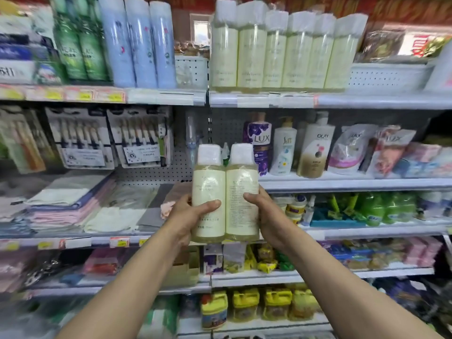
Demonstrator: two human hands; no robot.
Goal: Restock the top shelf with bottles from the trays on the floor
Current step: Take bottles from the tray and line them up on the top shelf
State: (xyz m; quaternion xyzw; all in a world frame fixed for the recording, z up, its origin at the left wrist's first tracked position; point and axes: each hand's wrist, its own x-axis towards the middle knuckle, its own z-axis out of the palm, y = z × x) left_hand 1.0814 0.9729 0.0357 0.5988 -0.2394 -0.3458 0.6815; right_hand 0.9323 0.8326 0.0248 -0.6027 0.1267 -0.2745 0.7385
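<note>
Top shelf holds six pale-yellow white-capped plastic bottles w/ room left; left hand & right hand, fingers clamped, carry two more bottles.

Two forearms in view, bare from lower frame edge up to wrists. No sleeves, cuffs or gloves visible. Left hand bare: no ring, no watch, no band at wrist. Right hand likewise bare, wrist unadorned. Thumbs short-nailed, unpainted as far as blur allows. Upper arms and clothing out of frame.
</note>
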